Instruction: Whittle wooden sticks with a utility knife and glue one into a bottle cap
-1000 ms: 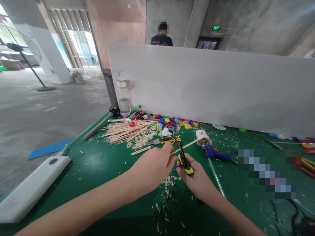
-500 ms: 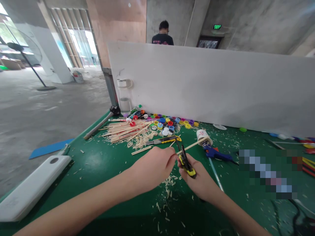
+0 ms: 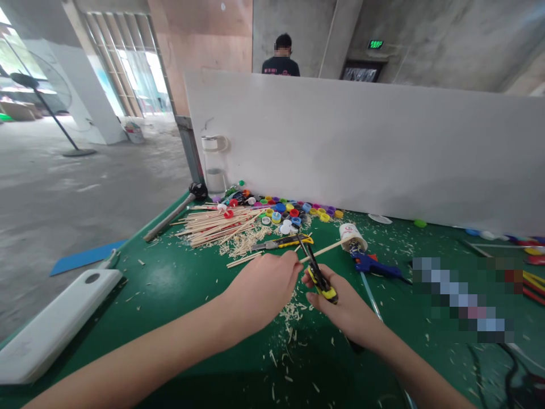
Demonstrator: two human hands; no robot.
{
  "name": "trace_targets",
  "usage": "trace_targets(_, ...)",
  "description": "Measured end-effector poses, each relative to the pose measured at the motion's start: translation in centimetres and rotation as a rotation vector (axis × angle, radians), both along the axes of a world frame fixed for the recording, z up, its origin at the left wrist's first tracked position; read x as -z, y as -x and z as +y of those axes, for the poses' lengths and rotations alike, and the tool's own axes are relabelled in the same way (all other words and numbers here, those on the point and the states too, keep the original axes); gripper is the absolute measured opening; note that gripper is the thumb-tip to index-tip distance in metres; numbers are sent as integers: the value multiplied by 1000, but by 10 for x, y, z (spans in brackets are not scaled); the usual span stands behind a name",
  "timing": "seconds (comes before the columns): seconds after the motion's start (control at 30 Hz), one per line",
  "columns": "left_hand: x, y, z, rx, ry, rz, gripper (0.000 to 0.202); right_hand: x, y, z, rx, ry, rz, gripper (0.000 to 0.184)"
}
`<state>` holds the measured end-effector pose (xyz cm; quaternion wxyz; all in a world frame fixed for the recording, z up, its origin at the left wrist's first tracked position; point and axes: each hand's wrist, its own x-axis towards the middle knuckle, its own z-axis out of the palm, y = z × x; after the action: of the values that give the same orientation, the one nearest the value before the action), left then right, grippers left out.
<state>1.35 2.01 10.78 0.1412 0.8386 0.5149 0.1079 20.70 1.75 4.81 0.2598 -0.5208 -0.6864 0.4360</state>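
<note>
Above green tabletop [image 3: 166,284], left grip [image 3: 266,287] pinching pale stick [image 3: 328,249], its near end hidden, right grip [image 3: 343,307] clasping yellow-black tool [image 3: 323,285]

Daylight enters from the left — the window [image 3: 19,54] glares nearly white — while the concrete wall [image 3: 447,45] is dim. Shadow darkens the green table [image 3: 179,278] along its near edge; wide-angle distortion stretches the margins.

Black and yellow tool [image 3: 320,280]; pale stick [image 3: 327,249]; green tabletop [image 3: 166,284].
</note>
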Motion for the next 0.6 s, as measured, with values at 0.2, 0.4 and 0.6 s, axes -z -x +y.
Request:
trace_targets(0.2, 2, 1, -1, 33, -69, 72, 37, -2, 0, -1, -6, 43, 14, 25)
trace_targets(0.4, 2, -1, -5, 55, -118, 67, 30, 6, -2, 4, -23, -54, -105, 14)
trace_targets(0.6, 4, -3, -7, 37, -117, 37, 31, 9, -2, 4, -3, -132, -142, 17)
